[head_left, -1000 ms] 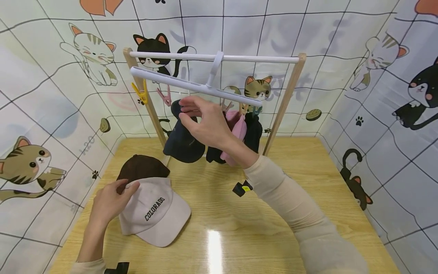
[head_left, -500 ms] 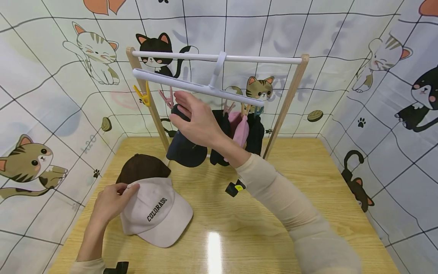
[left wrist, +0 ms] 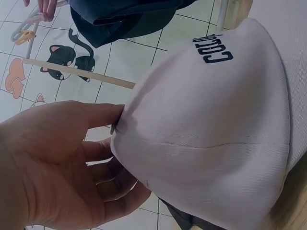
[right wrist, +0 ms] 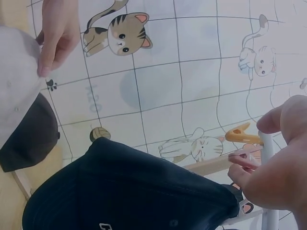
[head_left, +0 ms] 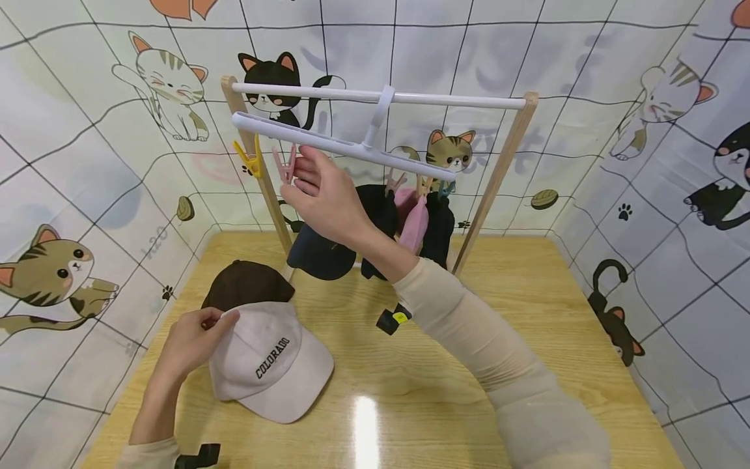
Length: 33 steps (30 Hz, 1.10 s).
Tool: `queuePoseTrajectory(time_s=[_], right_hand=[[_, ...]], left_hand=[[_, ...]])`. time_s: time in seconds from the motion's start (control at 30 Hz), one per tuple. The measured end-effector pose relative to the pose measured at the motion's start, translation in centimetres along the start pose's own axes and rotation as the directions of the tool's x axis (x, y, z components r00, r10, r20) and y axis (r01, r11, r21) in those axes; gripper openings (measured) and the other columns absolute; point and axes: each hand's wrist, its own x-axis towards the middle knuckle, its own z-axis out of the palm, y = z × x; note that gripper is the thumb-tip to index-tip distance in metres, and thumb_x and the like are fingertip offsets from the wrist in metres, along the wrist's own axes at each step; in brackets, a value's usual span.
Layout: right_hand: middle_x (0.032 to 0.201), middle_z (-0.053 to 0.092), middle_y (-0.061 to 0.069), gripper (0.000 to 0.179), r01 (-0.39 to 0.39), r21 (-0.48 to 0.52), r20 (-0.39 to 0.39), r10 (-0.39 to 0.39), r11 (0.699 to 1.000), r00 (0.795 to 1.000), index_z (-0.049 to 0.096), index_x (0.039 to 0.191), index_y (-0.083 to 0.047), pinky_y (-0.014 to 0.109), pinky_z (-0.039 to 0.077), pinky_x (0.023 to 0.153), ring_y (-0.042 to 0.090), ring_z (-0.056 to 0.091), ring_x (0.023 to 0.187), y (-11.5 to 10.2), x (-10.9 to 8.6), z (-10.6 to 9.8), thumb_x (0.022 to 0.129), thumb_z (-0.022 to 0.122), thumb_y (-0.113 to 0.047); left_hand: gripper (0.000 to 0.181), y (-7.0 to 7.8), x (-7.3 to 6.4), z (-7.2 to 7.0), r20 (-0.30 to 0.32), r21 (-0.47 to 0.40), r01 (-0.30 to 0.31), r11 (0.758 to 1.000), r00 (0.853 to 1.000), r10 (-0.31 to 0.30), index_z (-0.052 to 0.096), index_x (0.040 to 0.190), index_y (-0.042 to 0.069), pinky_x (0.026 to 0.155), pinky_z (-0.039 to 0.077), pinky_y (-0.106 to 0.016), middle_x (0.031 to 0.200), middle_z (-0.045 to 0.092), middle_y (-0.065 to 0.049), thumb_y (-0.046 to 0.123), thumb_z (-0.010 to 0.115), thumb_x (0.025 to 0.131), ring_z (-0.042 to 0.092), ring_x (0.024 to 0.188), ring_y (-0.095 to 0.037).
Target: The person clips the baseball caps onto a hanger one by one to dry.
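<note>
My left hand (head_left: 190, 342) pinches the rear edge of a white cap (head_left: 258, 348) lettered COLORADO, thumb on top and fingers underneath in the left wrist view. My right hand (head_left: 328, 195) is raised under the left half of a pale hanger (head_left: 328, 140). Its fingertips are right at a pink clothespin (head_left: 285, 163); whether they squeeze it I cannot tell. Below that hand hangs a navy cap (head_left: 322, 254), its upper end hidden in the head view; the right wrist view shows its narrow end (right wrist: 232, 199) close to the hand.
A brown cap (head_left: 246, 283) lies behind the white one on the wooden table (head_left: 457, 391). The hanger hooks over the white bar of a rack (head_left: 457, 100). Further clothespins hold black and pink items (head_left: 416, 225) at right. A yellow clothespin (head_left: 249, 156) hangs at far left.
My right hand has moved up and left, from beside the navy cap's top to the pink clothespin. The left hand still holds the white cap in about the same place.
</note>
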Motion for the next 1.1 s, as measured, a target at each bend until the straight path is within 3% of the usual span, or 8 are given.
queuePoseTrajectory(time_s=[0.13, 0.37, 0.57, 0.83, 1.1], right_hand=[[0.153, 0.069, 0.022, 0.059, 0.015, 0.002, -0.036, -0.015, 1.000, 0.999, 0.051, 0.164, 0.001, 0.025, 0.058, 0.115, 0.028, 0.073, 0.140, -0.4, 0.0, 0.0, 0.109, 0.069, -0.014], [0.122, 0.081, 0.017, 0.037, 0.066, -0.015, -0.121, -0.067, 0.998, 0.990, 0.072, 0.138, 0.001, 0.024, 0.064, 0.098, 0.021, 0.080, 0.109, -0.4, -0.3, 0.0, 0.108, 0.075, -0.021], [0.096, 0.083, 0.010, 0.026, 0.084, -0.044, -0.181, -0.091, 0.995, 0.979, 0.078, 0.111, -0.004, 0.028, 0.065, 0.079, 0.016, 0.080, 0.084, -0.6, -0.6, 0.0, 0.104, 0.082, -0.028], [0.079, 0.079, 0.010, 0.024, 0.162, -0.039, -0.201, -0.166, 0.986, 0.965, 0.076, 0.094, -0.003, 0.033, 0.065, 0.064, 0.023, 0.078, 0.070, -0.9, -0.8, 0.1, 0.103, 0.085, -0.023], [0.074, 0.077, 0.006, 0.025, 0.205, -0.068, -0.201, -0.215, 0.976, 0.956, 0.079, 0.093, -0.005, 0.030, 0.060, 0.069, 0.016, 0.076, 0.069, -0.8, -1.1, -0.3, 0.106, 0.078, -0.026]], left_hand=[[0.046, -0.1, 0.2, 0.1, 0.018, -0.019, 0.002, 1.000, 1.000, -0.001, 0.076, 0.103, 0.007, 0.064, 0.044, -0.030, 0.090, 0.068, -0.005, 0.049, 0.063, 0.115, 0.056, 0.081, -0.016], [0.047, 0.2, 0.2, 0.1, 0.031, -0.039, 0.018, 0.999, 0.999, -0.017, 0.074, 0.104, 0.006, 0.065, 0.045, -0.030, 0.090, 0.065, -0.006, 0.051, 0.063, 0.115, 0.056, 0.083, -0.017], [0.046, 0.3, 0.2, 0.2, 0.020, -0.042, 0.002, 0.999, 1.000, -0.001, 0.074, 0.107, 0.005, 0.066, 0.046, -0.030, 0.094, 0.068, -0.010, 0.050, 0.064, 0.114, 0.057, 0.085, -0.017], [0.046, 0.2, 0.4, 0.5, 0.027, -0.065, 0.011, 0.998, 1.000, -0.009, 0.074, 0.105, 0.004, 0.066, 0.045, -0.029, 0.090, 0.065, -0.005, 0.048, 0.065, 0.114, 0.056, 0.081, -0.013], [0.042, 0.7, 0.5, 0.8, 0.033, -0.129, -0.019, 0.991, 0.999, 0.024, 0.074, 0.103, 0.004, 0.064, 0.046, -0.027, 0.086, 0.065, -0.001, 0.044, 0.068, 0.114, 0.056, 0.077, -0.008]])
